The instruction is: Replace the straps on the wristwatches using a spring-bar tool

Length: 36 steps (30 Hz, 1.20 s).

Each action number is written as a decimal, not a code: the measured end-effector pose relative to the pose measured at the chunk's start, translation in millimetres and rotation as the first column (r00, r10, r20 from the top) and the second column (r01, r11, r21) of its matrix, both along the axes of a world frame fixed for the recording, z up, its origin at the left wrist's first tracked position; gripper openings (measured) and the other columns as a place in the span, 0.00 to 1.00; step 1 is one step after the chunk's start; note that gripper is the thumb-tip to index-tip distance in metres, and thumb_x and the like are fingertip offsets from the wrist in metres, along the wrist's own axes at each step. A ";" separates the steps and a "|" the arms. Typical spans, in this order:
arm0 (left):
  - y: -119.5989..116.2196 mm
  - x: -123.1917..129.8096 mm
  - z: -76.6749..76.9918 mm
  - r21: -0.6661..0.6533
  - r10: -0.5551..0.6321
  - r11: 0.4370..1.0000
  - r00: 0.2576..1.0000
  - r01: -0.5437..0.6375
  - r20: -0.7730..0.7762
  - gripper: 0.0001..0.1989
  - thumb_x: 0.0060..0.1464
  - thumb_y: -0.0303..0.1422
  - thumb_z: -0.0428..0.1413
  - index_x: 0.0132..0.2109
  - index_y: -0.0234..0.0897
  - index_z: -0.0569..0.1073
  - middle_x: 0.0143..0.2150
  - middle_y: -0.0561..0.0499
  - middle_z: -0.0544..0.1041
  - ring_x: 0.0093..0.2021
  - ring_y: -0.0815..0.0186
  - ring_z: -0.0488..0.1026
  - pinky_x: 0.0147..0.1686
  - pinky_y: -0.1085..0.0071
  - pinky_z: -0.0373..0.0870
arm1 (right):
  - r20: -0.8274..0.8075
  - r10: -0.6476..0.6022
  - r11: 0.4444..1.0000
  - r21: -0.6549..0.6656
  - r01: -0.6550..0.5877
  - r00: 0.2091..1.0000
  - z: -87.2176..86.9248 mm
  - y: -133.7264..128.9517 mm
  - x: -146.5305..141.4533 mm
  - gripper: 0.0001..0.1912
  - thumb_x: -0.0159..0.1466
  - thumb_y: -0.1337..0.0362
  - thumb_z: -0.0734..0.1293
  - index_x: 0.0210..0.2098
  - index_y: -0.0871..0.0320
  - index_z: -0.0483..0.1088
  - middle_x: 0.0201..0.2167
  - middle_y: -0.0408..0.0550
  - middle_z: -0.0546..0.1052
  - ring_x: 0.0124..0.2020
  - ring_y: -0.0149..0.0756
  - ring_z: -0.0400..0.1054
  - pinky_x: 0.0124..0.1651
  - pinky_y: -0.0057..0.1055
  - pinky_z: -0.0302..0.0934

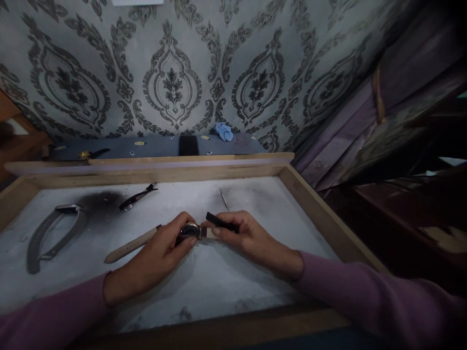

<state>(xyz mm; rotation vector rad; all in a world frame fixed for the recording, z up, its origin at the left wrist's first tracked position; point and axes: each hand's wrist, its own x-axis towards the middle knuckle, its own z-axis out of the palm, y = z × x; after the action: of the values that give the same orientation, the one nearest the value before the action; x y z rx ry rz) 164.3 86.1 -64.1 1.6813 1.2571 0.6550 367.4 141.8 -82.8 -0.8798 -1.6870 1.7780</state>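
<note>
1. Two bare hands meet over the white-topped worktop with a raised wooden rim (310,209), right of its middle.
2. Fingers and thumb of the left hand (156,257) close around a round, dark-faced wristwatch case with a shiny rim (190,230).
3. Bent fingers of the right hand (255,238) grip a slim black bar-shaped tool (217,221), while the thumb presses a pale strap piece with a brown end (209,233), just right of the case.
4. Beside the left hand, a tan leather strap with punched holes (127,249) runs toward the near left; its far end reaches the hand, so whether it joins the case cannot be told.
5. Well apart at the left sits a grey-banded watch with a rectangular case (69,209).
6. Farther back lies a slender black item with a shiny rounded end (136,198).
7. Beyond the right hand lies a thin silvery tool (224,199).
8. On the blue patterned ledge (156,146) at the far side rests a crumpled light-blue cloth (224,132).
</note>
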 end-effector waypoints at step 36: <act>-0.9 -2.0 -5.3 0.020 0.006 1.000 1.000 -0.005 -0.017 0.05 0.61 0.35 0.48 0.39 0.39 0.63 0.29 0.55 0.64 0.29 0.69 0.62 0.29 0.71 0.58 | 0.070 0.029 0.972 0.229 -0.044 0.997 4.0 -2.2 0.2 0.13 0.63 0.61 0.64 0.41 0.60 0.77 0.33 0.47 0.76 0.36 0.34 0.67 0.38 0.30 0.59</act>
<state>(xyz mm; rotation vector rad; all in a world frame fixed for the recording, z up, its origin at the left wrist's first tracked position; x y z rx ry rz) 162.4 85.2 -69.4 1.7034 1.2714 0.6598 367.6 139.5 -78.8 -0.8170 -1.9178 1.5504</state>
